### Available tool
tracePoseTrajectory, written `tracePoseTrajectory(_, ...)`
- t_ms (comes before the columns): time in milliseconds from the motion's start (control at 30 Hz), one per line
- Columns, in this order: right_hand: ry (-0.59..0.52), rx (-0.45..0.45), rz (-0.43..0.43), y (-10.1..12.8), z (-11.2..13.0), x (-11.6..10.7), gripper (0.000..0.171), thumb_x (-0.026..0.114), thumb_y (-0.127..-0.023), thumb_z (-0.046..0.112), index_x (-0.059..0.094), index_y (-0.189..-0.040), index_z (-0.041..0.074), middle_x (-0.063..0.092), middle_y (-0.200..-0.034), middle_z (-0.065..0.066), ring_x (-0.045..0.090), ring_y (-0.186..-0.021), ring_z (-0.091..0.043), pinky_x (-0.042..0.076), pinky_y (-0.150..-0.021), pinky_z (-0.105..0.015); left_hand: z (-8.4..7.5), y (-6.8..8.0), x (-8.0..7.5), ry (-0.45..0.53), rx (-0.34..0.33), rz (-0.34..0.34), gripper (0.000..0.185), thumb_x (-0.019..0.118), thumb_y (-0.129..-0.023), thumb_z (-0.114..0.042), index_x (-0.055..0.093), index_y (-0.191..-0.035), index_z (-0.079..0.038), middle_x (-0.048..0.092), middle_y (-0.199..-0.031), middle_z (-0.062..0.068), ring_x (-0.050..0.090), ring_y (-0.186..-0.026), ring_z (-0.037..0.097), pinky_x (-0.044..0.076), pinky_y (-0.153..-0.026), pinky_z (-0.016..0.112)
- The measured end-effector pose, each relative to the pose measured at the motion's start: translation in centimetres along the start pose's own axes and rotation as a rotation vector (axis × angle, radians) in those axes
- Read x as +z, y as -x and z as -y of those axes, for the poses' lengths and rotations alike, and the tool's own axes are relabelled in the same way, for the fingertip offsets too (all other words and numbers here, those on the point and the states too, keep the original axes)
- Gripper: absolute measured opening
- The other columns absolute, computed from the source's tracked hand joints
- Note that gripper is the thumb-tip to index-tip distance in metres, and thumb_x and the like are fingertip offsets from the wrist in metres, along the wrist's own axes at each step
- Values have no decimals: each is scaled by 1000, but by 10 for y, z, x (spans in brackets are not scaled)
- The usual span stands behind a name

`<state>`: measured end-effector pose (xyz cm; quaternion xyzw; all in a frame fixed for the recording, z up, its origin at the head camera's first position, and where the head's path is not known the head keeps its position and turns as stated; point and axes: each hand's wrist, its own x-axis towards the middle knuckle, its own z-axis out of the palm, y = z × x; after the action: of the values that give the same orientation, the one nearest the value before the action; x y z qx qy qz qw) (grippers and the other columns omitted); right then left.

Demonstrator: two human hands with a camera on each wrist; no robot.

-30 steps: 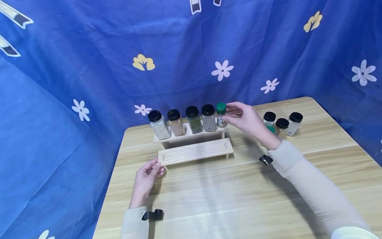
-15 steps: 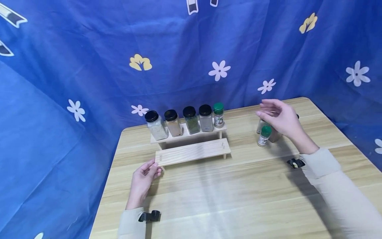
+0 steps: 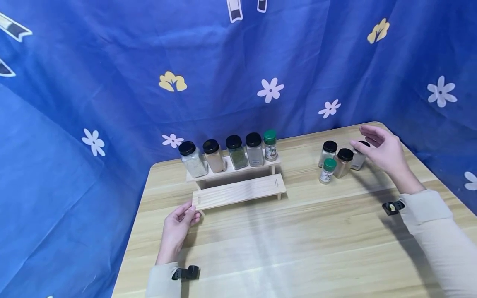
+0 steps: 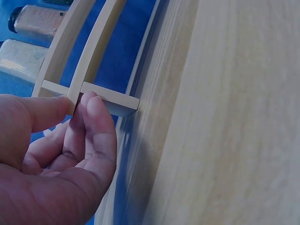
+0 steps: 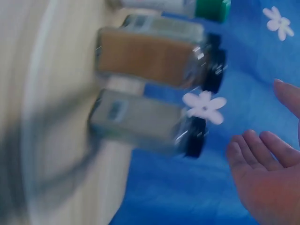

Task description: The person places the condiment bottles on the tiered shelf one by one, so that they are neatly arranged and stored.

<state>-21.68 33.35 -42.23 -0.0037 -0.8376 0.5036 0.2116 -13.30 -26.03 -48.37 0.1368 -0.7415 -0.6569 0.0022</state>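
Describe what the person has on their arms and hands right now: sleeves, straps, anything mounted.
Both hands are bare: no gloves or rings show on the left hand or the right hand. Each arm wears a snug, pale cream long sleeve ending at the wrist. A small black clip-like device sits at the left cuff, and a similar black one with a yellowish spot sits at the right cuff. No cables show.

Pale matt wooden rack; clear glass jars; draped blue cloth.
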Motion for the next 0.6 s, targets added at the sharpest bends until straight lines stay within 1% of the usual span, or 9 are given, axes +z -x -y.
tracePoseTrajectory(67, 12, 12, -1, 1, -8, -2, 59, 86, -90, 18, 62, -139, -2, 63, -113, 26, 58, -104, 19, 51, -101, 0, -1, 1, 0, -2, -2, -3, 45, 61, -107, -8, 51, -147, 8, 74, -97, -2, 73, -89, 6, 68, -87, 20)
tracePoseTrajectory(133, 31, 39, 18, 2, -16, -5, 63, 85, -91, 21, 58, -144, -2, 68, -126, 10, 61, -112, 11, 50, -103, 0, -1, 1, 0, -2, -4, -6, 44, 61, -106, -8, 52, -147, 8, 74, -95, -4, 73, -89, 6, 68, -87, 20)
tracePoseTrajectory(200, 62, 69, 54, 2, -22, -6, 69, 83, -93, 25, 53, -149, -1, 65, -141, -8, 63, -126, -3, 48, -106, 0, -1, 1, -1, 0, -4, -4, 44, 61, -106, -7, 52, -147, 8, 74, -95, -5, 73, -89, 6, 67, -88, 20)
tracePoseTrajectory(267, 83, 94, 89, 4, -28, -6, 74, 82, -94, 28, 48, -153, -1, 57, -151, -24, 60, -137, -21, 47, -108, -1, -1, 1, 0, 3, -4, -4, 44, 61, -106, -7, 52, -147, 7, 74, -94, -5, 73, -89, 6, 67, -88, 20)
tracePoseTrajectory(333, 88, 109, 116, 5, -35, -5, 77, 80, -95, 27, 44, -156, -3, 52, -153, -31, 57, -140, -31, 47, -108, -1, 0, 1, -1, 5, -3, -2, 44, 61, -106, -7, 52, -147, 7, 74, -94, -5, 74, -89, 7, 68, -88, 20)
tracePoseTrajectory(400, 82, 111, 126, 6, -41, -4, 76, 80, -95, 24, 43, -155, -5, 52, -151, -33, 62, -133, -21, 47, -105, 0, 0, 0, -1, 5, 1, 0, 44, 61, -106, -7, 52, -147, 8, 74, -95, -4, 74, -88, 7, 68, -88, 20)
tracePoseTrajectory(467, 70, 112, 134, 7, -47, -2, 75, 80, -95, 20, 42, -154, -7, 53, -148, -36, 64, -118, -1, 48, -99, 3, 1, 0, -1, 4, 2, 0, 45, 61, -106, -7, 51, -147, 9, 74, -96, -4, 74, -88, 7, 68, -87, 20)
tracePoseTrajectory(533, 69, 109, 140, 7, -52, 0, 74, 80, -95, 18, 43, -153, -9, 55, -144, -37, 57, -102, 17, 48, -90, 7, 1, 0, -1, 2, 5, -2, 44, 61, -106, -7, 52, -147, 9, 74, -96, -4, 74, -88, 7, 68, -87, 20)
tracePoseTrajectory(600, 75, 111, 148, 8, -56, 0, 71, 80, -95, 17, 44, -150, -11, 57, -140, -39, 49, -91, 26, 46, -83, 9, 1, 1, -1, 6, 5, -7, 44, 61, -106, -7, 52, -146, 9, 74, -96, -3, 74, -88, 7, 68, -87, 20)
